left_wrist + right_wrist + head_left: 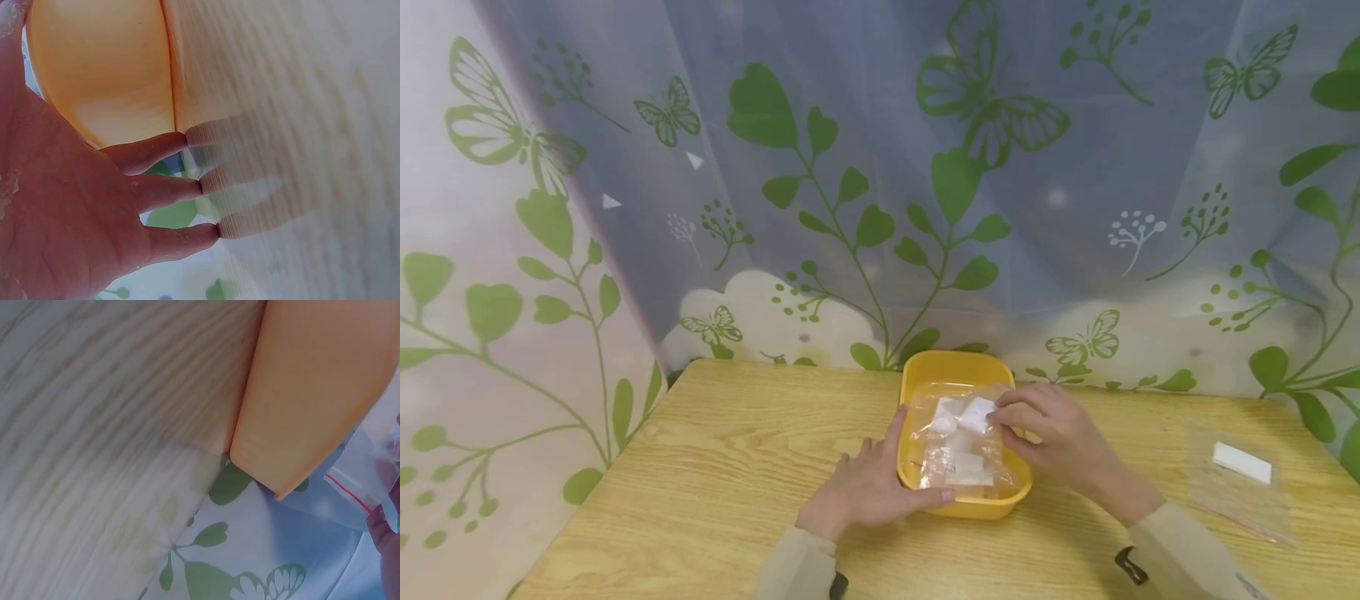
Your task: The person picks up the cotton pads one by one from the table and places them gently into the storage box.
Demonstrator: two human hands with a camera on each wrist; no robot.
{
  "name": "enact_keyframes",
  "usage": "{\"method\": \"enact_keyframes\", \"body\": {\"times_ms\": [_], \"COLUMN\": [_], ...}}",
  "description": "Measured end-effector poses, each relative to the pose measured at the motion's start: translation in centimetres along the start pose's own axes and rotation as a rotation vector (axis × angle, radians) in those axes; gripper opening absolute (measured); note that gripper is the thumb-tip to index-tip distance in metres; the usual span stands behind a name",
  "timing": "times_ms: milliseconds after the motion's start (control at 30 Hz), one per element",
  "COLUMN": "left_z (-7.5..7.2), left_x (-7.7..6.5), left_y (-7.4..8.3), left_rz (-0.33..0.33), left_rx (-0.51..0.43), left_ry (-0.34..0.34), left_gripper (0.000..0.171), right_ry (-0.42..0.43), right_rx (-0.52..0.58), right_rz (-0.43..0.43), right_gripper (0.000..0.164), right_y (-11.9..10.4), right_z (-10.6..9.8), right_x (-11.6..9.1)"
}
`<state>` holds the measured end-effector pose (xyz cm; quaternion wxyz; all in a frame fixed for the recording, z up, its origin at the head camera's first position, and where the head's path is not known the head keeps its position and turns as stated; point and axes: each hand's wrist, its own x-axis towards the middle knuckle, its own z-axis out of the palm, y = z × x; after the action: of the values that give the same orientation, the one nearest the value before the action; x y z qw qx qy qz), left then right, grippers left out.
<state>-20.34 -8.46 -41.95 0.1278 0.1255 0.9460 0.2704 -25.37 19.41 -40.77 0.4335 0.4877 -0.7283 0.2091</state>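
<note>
A yellow plastic basket-like tub (958, 367) stands on the table, holding clear plastic bags (958, 442) with white pieces inside. My left hand (868, 487) lies at its near left corner, thumb along the front rim and index finger against the left side. In the left wrist view the other fingers (165, 187) are straight, tips touching the tabletop. Over the tub's right rim, my right hand (1060, 433) pinches a clear zip bag (350, 487) with a red seal line. Only a few right fingers show at the edge of the right wrist view.
Another clear bag (1240, 492) with a white rectangular piece lies on the table to the right. The wood-grain table (737, 442) ends at the back against a curtain (865, 125) printed with green leaves and butterflies.
</note>
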Motion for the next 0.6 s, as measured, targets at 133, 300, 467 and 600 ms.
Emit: {"method": "enact_keyframes", "body": {"times_ms": [133,300,467,600], "left_z": [0.1,0.1,0.0,0.0], "left_x": [0.1,0.1,0.0,0.1], "left_y": [-0.1,-0.1,0.0,-0.1], "left_rz": [0.003,0.006,0.009,0.011], "left_rx": [0.01,0.017,0.015,0.022], "left_ry": [-0.001,0.003,0.004,0.002], "left_gripper": [0.126,0.126,0.126,0.125], "right_ry": [-0.005,-0.022,-0.089,-0.161], "right_rx": [0.013,0.022,0.015,0.015], "right_rz": [-0.017,-0.024,-0.007,0.035], "right_gripper": [0.029,0.03,0.019,0.013], "right_y": [-0.2,-0.5,-0.8,-0.8], "right_z": [0.7,1.4,1.7,1.6], "right_x": [0.0,0.1,0.0,-0.3]}}
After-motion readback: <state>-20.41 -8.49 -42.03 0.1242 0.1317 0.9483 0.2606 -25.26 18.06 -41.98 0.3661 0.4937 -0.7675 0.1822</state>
